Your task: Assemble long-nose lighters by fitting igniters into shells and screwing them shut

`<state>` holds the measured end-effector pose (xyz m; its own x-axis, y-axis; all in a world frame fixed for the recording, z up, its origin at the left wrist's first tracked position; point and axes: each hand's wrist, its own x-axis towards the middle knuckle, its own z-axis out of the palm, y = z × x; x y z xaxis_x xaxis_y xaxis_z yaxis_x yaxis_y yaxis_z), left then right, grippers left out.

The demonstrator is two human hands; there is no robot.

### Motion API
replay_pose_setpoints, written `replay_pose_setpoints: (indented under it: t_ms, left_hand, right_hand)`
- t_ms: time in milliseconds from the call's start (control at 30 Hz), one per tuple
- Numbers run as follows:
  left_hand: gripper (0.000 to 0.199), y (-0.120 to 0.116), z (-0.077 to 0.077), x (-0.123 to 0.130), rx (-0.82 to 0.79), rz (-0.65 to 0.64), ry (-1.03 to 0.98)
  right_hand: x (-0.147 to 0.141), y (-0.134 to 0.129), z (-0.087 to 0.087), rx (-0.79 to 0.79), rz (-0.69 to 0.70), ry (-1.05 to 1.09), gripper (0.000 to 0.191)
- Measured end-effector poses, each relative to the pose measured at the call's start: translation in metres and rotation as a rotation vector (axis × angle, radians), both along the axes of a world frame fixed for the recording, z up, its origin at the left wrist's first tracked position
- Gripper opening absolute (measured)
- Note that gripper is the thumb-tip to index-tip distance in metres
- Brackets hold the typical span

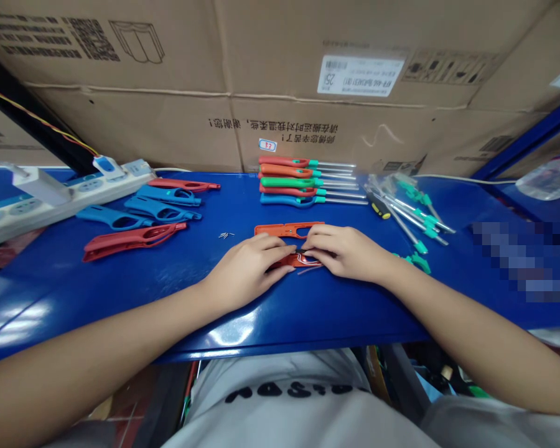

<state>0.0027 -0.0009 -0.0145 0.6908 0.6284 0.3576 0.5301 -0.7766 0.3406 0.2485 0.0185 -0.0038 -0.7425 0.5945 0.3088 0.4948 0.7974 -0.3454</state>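
- Casing half (284,260) of orange plastic is held at the surface (354,311), between left grip (247,267) and right grip (343,252); whether its underside is rested there cannot be told.
- At its left end, it is gripped by the left grip, with the fingers laid along its far edge and the thumb along its near edge.
- Over its other end the right grip's fingertips are drawn together, beside a small dark part (300,252) and white wires (303,259); whether anything is pinched or merely steadied there cannot be told.
- Weight is judged to be slight, so little force should be needed; the plastic is likely stiff, smooth and somewhat slippery, and thin edges might be flexed if squeezed hard.
- Wires are judged to be most fragile: soft, springy, easily snagged or pulled loose.
- Hold is best taken by the outer side walls near the left grip, clear of the wires; the dark part is best steadied by its body.
- Second orange casing (275,231) is laid just beyond both grips, apart from the held half; it could be lifted by its rim.
- Small metal pins (224,235) are scattered beyond the left grip, where they could easily be knocked.
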Motion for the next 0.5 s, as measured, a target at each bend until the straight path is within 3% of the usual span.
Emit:
replay_pose_setpoints:
  t_ms: [500]
  left_hand:
    - [0.024, 0.0001, 0.0006, -0.0007, -0.015, -0.009, -0.030]
  right_hand:
    - [0.0031, 0.0000, 0.0021, -0.015, -0.010, -0.041, 0.014]
